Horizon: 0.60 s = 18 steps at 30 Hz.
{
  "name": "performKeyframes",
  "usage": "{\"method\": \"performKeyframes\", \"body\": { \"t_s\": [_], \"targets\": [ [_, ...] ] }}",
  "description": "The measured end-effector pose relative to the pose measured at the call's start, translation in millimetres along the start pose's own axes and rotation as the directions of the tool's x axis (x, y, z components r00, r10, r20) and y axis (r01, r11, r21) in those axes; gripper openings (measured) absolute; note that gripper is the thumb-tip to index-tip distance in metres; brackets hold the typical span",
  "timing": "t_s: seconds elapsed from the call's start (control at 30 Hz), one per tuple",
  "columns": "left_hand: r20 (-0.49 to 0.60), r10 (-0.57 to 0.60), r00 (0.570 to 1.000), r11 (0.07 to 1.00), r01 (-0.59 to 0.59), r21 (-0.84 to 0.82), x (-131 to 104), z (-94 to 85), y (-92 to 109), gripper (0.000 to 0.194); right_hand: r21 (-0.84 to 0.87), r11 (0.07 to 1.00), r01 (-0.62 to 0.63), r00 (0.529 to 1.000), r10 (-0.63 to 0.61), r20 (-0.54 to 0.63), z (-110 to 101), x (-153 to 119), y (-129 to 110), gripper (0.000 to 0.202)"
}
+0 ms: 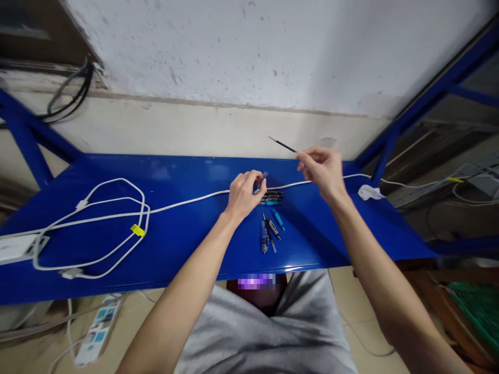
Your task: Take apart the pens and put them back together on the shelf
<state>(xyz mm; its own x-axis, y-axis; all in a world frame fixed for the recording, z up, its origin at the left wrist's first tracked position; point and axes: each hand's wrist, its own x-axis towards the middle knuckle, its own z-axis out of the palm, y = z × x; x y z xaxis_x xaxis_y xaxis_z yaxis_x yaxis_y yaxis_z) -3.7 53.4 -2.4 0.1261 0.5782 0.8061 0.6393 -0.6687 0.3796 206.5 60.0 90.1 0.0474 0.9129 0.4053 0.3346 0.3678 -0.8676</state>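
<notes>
My right hand (323,169) is raised over the back of the blue table, fingers pinched on one end of a thin dark pen refill (284,145). The refill's tip points up and to the left. Lower and to the left, my left hand (245,193) is closed round a small clear, bluish pen part (265,175), mostly covered by the fingers. Just beside that hand lie several assembled pens (275,197) in a row. Nearer the front edge are loose pen parts: a clear barrel (264,238), a grey-and-black piece (273,229) and a light blue piece (278,219).
A white cable (191,200) runs across the blue table (187,244), passing behind the pens. Coiled cable with a yellow tag (138,230) and a white adapter (19,247) lie left. Crumpled tissue (370,192) sits right. Blue frame posts (385,156) flank the table.
</notes>
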Motion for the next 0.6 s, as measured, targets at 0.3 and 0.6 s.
{"method": "performKeyframes", "body": {
  "t_s": [0.3, 0.6],
  "targets": [
    [0.086, -0.029, 0.996, 0.999, 0.027, 0.018, 0.3, -1.0, 3.0, 0.006, 0.627, 0.744, -0.231, 0.966, 0.101, 0.236, 53.4, -8.8, 53.3, 0.039],
    [0.185, -0.108, 0.977, 0.989, 0.124, -0.076, -2.6, 0.4, 6.5, 0.023, 0.587, 0.750, -0.304, 0.936, 0.118, 0.333, 58.3, -26.2, 59.3, 0.037]
  ]
}}
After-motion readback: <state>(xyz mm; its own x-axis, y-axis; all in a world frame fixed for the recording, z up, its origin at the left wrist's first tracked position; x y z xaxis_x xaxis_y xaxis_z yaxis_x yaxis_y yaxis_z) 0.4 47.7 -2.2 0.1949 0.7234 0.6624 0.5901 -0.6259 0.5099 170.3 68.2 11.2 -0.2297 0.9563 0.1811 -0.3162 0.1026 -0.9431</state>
